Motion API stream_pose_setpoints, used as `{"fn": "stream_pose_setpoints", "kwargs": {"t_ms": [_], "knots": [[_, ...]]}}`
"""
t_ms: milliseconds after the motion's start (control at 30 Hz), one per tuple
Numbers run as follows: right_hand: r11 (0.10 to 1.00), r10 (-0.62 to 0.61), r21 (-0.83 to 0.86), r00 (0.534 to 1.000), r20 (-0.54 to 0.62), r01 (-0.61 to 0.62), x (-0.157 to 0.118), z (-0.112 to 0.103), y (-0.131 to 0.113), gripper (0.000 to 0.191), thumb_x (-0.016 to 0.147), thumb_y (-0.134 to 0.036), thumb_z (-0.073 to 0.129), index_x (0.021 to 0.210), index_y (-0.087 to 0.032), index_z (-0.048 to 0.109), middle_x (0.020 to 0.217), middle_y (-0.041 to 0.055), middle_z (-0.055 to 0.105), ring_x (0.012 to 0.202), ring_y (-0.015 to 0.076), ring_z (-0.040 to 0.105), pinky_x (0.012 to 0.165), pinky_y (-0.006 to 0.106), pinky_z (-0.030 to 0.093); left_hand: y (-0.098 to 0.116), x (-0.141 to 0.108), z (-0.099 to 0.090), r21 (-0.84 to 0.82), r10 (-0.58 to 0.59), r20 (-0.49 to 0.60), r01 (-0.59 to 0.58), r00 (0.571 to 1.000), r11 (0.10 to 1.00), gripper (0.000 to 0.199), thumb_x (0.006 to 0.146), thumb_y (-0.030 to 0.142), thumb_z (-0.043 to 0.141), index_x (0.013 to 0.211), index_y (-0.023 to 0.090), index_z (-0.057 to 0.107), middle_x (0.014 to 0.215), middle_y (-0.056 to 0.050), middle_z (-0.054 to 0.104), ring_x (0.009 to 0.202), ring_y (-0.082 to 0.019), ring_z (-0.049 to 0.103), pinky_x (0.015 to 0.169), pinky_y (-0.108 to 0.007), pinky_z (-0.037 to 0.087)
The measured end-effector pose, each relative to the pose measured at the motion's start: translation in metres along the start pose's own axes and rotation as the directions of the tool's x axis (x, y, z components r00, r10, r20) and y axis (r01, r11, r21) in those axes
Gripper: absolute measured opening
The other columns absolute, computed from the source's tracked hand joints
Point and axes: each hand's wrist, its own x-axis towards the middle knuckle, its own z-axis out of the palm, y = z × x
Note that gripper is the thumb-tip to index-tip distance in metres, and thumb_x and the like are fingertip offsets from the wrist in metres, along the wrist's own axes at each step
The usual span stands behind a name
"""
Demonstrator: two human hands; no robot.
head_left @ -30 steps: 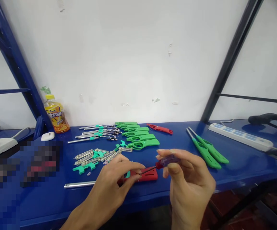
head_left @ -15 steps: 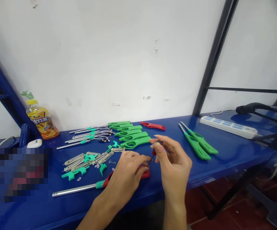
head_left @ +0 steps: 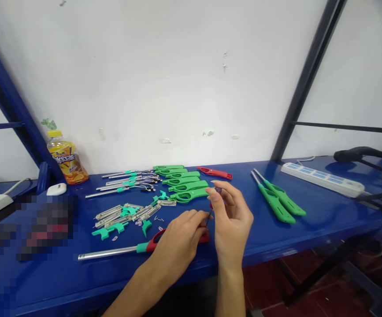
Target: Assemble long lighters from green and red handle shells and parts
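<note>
A red long-nosed lighter [head_left: 151, 245] with a silver tube and teal collar lies on the blue table. My left hand [head_left: 182, 237] is closed over its handle, covering much of it, with thumb and fingertips close to the screwdriver's shaft. Between the thumb and fingers of my right hand [head_left: 232, 215] is a small screwdriver [head_left: 208, 216] with a dark red handle. It is tilted, its shaft pointing down to the red handle's end; the tip is hidden by my left fingers. Small screws [head_left: 158, 219] and a teal trigger piece [head_left: 146, 226] lie just beyond my left hand.
Behind lie several green handle shells [head_left: 184, 185], a red shell [head_left: 214, 172], metal tubes with wires [head_left: 127, 181] and clear fuel tanks [head_left: 109, 215]. Two green lighters [head_left: 276, 204] and a power strip [head_left: 323, 179] are to the right. A drink bottle [head_left: 68, 159] stands at the left.
My view has shifted slightly, so the table things sit a little further right in it. Both hands keep their grip, the screwdriver still on the red lighter's handle.
</note>
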Motion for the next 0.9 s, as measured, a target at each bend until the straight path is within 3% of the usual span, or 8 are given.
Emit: {"fn": "stream_pose_setpoints", "kwargs": {"t_ms": [67,167,400,500,633,733,900], "knots": [[1.0,-0.002,0.02,1.0,0.006,0.002,-0.001,0.003,0.0,0.015,0.098,-0.034,0.079,0.108,-0.024,0.079,0.102,0.0027,0.079,0.088,0.0185,0.075,0.074,0.028,0.06,0.001,-0.001,0.0,0.021,-0.011,0.008,0.011,1.0,1.0,0.028,0.105,0.008,0.051,0.121,0.019,0.07,0.108,-0.007,0.075,0.102,-0.027,0.071,0.088,-0.037,0.056],[0.997,0.016,0.069,0.999,0.047,-0.019,-0.001,0.004,-0.002,0.012,0.101,-0.034,0.076,0.109,-0.026,0.075,0.09,-0.0016,0.075,0.078,0.016,0.075,0.067,0.025,0.059,0.001,-0.001,0.0,0.049,-0.021,0.024,0.02,0.999,0.999,0.03,0.105,0.009,0.05,0.125,0.02,0.07,0.112,-0.009,0.075,0.104,-0.029,0.071,0.09,-0.04,0.057],[0.98,0.072,0.166,0.972,0.224,-0.111,-0.001,0.006,-0.006,0.012,0.108,-0.039,0.065,0.107,-0.027,0.066,0.082,-0.0047,0.07,0.061,0.013,0.069,0.061,0.025,0.057,-0.003,-0.001,0.006,0.104,-0.039,0.045,0.034,0.998,0.994,0.041,0.103,0.01,0.047,0.141,0.014,0.061,0.124,-0.017,0.073,0.122,-0.035,0.069,0.104,-0.05,0.057],[0.974,0.093,0.171,0.954,0.284,-0.146,-0.002,0.009,-0.005,0.013,0.111,-0.04,0.061,0.11,-0.028,0.064,0.081,-0.0055,0.07,0.059,0.0112,0.066,0.065,0.025,0.058,-0.003,0.002,0.006,0.148,-0.049,0.059,0.04,0.997,0.988,0.044,0.101,0.007,0.043,0.141,0.01,0.059,0.121,-0.021,0.073,0.117,-0.039,0.071,0.098,-0.056,0.059],[0.968,0.102,0.18,0.932,0.348,-0.173,-0.003,0.01,-0.003,0.012,0.112,-0.039,0.06,0.11,-0.029,0.065,0.083,-0.0046,0.071,0.064,0.0115,0.067,0.07,0.025,0.058,0.001,0.003,0.003,0.184,-0.054,0.079,0.039,0.995,0.982,0.042,0.103,0.008,0.042,0.141,0.014,0.059,0.123,-0.018,0.072,0.107,-0.037,0.073,0.087,-0.052,0.062],[0.965,0.101,0.195,0.935,0.34,-0.175,-0.001,0.008,-0.003,0.007,0.11,-0.036,0.064,0.11,-0.03,0.068,0.087,-0.004,0.072,0.07,0.0121,0.07,0.071,0.024,0.059,0.004,-0.004,0.003,0.206,-0.063,0.077,0.046,0.995,0.977,0.037,0.107,0.012,0.041,0.14,0.013,0.059,0.13,-0.019,0.07,0.11,-0.036,0.071,0.092,-0.055,0.06],[0.966,0.09,0.203,0.946,0.31,-0.158,-0.002,0.007,-0.008,0.003,0.104,-0.031,0.073,0.106,-0.03,0.074,0.098,-0.0031,0.074,0.08,0.0116,0.074,0.077,0.023,0.061,0.013,-0.022,0.001,0.231,-0.058,0.098,0.034,0.994,0.972,0.027,0.111,0.016,0.044,0.127,0.016,0.065,0.123,-0.013,0.07,0.107,-0.034,0.066,0.095,-0.059,0.057]]}}
